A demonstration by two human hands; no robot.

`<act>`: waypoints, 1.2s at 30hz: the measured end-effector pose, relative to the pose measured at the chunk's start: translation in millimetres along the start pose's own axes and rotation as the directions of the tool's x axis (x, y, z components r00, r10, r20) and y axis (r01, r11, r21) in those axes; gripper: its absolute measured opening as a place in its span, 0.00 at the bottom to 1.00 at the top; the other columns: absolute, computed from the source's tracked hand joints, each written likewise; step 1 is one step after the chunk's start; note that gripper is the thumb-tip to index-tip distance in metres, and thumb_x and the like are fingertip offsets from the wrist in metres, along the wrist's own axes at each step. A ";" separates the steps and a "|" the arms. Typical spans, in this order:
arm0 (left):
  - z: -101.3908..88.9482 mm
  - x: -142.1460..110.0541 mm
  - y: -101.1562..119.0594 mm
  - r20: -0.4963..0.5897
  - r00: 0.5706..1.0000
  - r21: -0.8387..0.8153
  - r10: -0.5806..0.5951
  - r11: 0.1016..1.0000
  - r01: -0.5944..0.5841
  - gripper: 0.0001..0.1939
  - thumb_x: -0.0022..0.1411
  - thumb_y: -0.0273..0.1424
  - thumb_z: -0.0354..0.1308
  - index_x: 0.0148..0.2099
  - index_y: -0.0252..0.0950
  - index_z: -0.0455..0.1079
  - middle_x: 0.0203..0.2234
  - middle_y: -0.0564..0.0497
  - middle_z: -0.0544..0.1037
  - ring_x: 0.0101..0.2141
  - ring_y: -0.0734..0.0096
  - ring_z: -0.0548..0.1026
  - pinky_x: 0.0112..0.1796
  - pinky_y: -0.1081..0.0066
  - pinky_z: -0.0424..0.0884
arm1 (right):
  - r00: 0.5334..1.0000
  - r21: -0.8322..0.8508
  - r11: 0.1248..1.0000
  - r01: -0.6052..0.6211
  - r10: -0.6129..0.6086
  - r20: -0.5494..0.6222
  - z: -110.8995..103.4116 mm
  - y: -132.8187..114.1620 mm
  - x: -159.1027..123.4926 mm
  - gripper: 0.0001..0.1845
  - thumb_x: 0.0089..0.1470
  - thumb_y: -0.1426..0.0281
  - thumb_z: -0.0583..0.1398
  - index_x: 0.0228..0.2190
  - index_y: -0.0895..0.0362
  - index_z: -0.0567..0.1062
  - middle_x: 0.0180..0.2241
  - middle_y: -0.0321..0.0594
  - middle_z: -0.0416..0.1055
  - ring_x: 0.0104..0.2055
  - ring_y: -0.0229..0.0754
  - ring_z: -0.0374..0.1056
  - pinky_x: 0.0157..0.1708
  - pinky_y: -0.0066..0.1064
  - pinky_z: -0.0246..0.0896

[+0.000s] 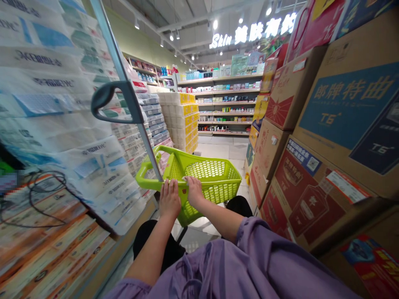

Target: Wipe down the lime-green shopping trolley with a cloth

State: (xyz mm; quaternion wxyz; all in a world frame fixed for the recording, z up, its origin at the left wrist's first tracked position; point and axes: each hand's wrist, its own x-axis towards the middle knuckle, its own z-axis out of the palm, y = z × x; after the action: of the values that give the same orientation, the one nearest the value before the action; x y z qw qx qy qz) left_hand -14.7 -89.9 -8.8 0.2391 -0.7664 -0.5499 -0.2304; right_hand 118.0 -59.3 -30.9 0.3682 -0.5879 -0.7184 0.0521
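Gripping the near rim of the lime-green perforated plastic shopping basket [215, 176], low in the aisle: left hand [170, 198] and right hand [193, 190] both closed over its edge. Keep the grip even, mind the grey telescopic pull handle [124, 97], and stay clear of stacked cardboard cartons [299, 182].

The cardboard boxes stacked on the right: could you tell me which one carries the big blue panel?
It is the large brown box at upper right, printed with a blue panel reading T6; the boxes beneath and beside it are printed red.

Left hand [170, 198], right hand [193, 191], green basket [215, 176]
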 end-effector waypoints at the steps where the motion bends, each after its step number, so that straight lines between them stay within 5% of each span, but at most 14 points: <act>1: 1.1 0.0 -0.6 0.000 1.000 0.005 0.000 1.000 0.000 0.30 0.59 0.24 0.46 0.64 0.25 0.56 0.60 0.39 0.63 0.64 0.51 0.50 0.62 0.55 0.49 | 0.998 0.033 0.998 0.062 -0.062 0.002 5.6 -9.9 2.9 0.34 0.51 0.80 0.52 0.60 0.61 0.59 0.61 0.50 0.57 0.64 0.46 0.49 0.62 0.41 0.45; 4: 2.5 -1.5 -4.4 -0.001 1.000 0.013 0.024 1.000 -0.024 0.29 0.60 0.23 0.44 0.64 0.26 0.55 0.61 0.40 0.62 0.64 0.53 0.50 0.62 0.55 0.49 | 0.963 0.062 0.961 0.270 -0.271 0.010 14.4 -21.0 5.2 0.35 0.52 0.80 0.50 0.63 0.64 0.54 0.66 0.50 0.47 0.68 0.45 0.39 0.64 0.42 0.43; 7: 1.6 -3.6 -7.5 -0.007 0.999 0.004 0.044 0.999 -0.044 0.31 0.59 0.23 0.45 0.65 0.27 0.55 0.61 0.41 0.62 0.65 0.54 0.50 0.62 0.55 0.49 | 0.929 0.010 0.931 0.364 -0.364 0.066 6.6 3.8 -4.0 0.38 0.50 0.83 0.49 0.63 0.63 0.54 0.66 0.49 0.47 0.68 0.44 0.39 0.65 0.44 0.43; 11: 2.6 -3.4 -4.3 -0.028 0.999 -0.020 0.034 0.999 -0.034 0.32 0.57 0.24 0.47 0.65 0.26 0.54 0.61 0.40 0.62 0.65 0.53 0.49 0.62 0.54 0.49 | 0.973 -0.075 0.972 0.222 -0.216 0.080 -11.2 36.7 -14.9 0.41 0.47 0.86 0.48 0.63 0.62 0.54 0.65 0.49 0.49 0.68 0.46 0.40 0.65 0.46 0.42; 15: 5.4 -0.7 -0.3 -0.059 0.998 -0.042 0.005 0.999 -0.008 0.31 0.58 0.23 0.47 0.65 0.26 0.55 0.61 0.38 0.62 0.65 0.51 0.48 0.62 0.53 0.51 | 0.989 0.120 0.984 0.133 -0.140 0.048 -14.7 10.0 -7.8 0.40 0.50 0.84 0.49 0.64 0.60 0.51 0.63 0.46 0.55 0.66 0.42 0.48 0.64 0.40 0.47; 19: 4.1 0.5 -2.4 -0.104 0.994 -0.058 0.028 0.998 -0.034 0.30 0.61 0.24 0.45 0.65 0.31 0.54 0.59 0.37 0.65 0.64 0.52 0.50 0.60 0.51 0.53 | 0.996 0.467 0.884 0.026 -0.060 0.059 -9.6 -29.8 4.9 0.38 0.56 0.78 0.51 0.65 0.53 0.45 0.56 0.41 0.67 0.55 0.40 0.67 0.56 0.34 0.61; 25: -1.1 5.5 -4.9 -0.213 0.973 -0.079 0.089 0.991 -0.108 0.27 0.62 0.26 0.47 0.63 0.36 0.59 0.64 0.39 0.57 0.65 0.51 0.47 0.61 0.50 0.51 | 0.993 0.699 0.706 -0.116 0.105 0.058 -3.7 -31.8 17.2 0.37 0.55 0.73 0.56 0.64 0.51 0.51 0.51 0.39 0.72 0.51 0.42 0.69 0.55 0.39 0.62; 30: -1.4 18.5 -7.6 -0.056 0.968 -0.109 0.246 0.962 -0.251 0.27 0.65 0.28 0.42 0.65 0.35 0.54 0.60 0.44 0.65 0.63 0.58 0.55 0.62 0.53 0.46 | 0.979 0.769 0.606 -0.201 0.097 0.180 -9.5 -23.9 29.4 0.36 0.54 0.75 0.55 0.63 0.54 0.54 0.54 0.42 0.69 0.56 0.42 0.65 0.58 0.40 0.58; 33: -1.8 22.8 -9.1 -0.001 0.975 -0.082 0.223 0.971 -0.223 0.25 0.66 0.36 0.44 0.62 0.33 0.60 0.58 0.43 0.67 0.61 0.53 0.58 0.62 0.49 0.45 | 0.964 0.648 0.731 -0.213 0.052 0.259 -22.0 -18.7 27.6 0.35 0.56 0.75 0.51 0.64 0.55 0.50 0.61 0.42 0.60 0.63 0.41 0.56 0.61 0.42 0.52; 36: -1.6 24.2 -10.8 0.008 0.974 -0.058 0.228 0.972 -0.228 0.24 0.63 0.35 0.48 0.59 0.32 0.64 0.58 0.41 0.68 0.61 0.50 0.58 0.61 0.49 0.46 | 0.954 0.227 0.971 -0.075 0.003 0.300 -33.4 -9.3 14.0 0.36 0.54 0.77 0.51 0.64 0.59 0.51 0.65 0.45 0.49 0.68 0.45 0.40 0.65 0.48 0.35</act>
State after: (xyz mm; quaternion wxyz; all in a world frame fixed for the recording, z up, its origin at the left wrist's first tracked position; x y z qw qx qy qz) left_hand -18.1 -70.1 8.6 0.2382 -0.8326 -0.4533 -0.2111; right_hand 129.7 -61.8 4.5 0.3217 -0.5397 -0.7425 0.2321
